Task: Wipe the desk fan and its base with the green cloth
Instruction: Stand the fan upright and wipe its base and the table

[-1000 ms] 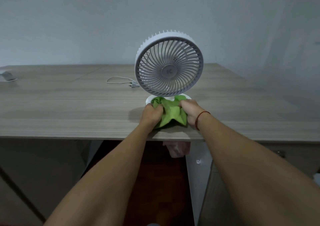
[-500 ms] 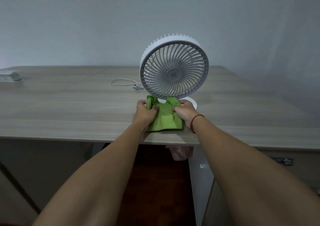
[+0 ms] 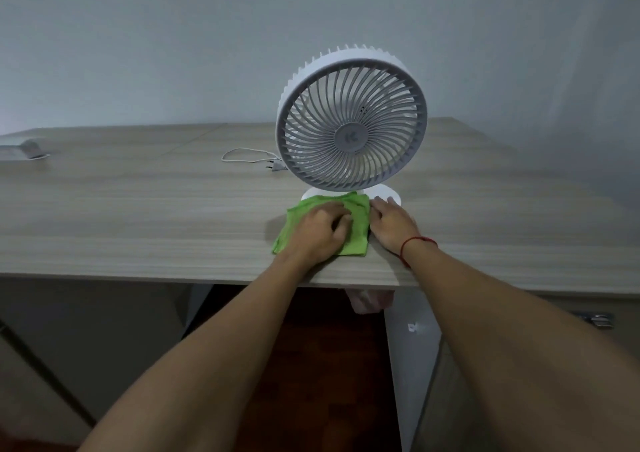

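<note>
A white desk fan (image 3: 351, 129) with a grey grille stands upright on the wooden desk (image 3: 138, 216), on a round white base (image 3: 389, 193). The green cloth (image 3: 358, 224) lies folded flat on the desk, its far edge lapping over the front left of the base. My left hand (image 3: 320, 231) presses on top of the cloth with the fingers curled into it. My right hand (image 3: 391, 221) rests just right of the cloth with fingers spread, fingertips touching the base's front rim. A red string circles that wrist.
The fan's white cord and plug (image 3: 273, 166) lie on the desk behind and left of the fan. A pale object (image 3: 26, 150) sits at the far left edge. The desk's front edge runs just under my wrists. A pinkish bag (image 3: 369, 301) hangs below it.
The cloth was bunched between both hands at the base; now it lies flattened on the desk. My right hand has let go of it and moved to the base. The view has shifted left.
</note>
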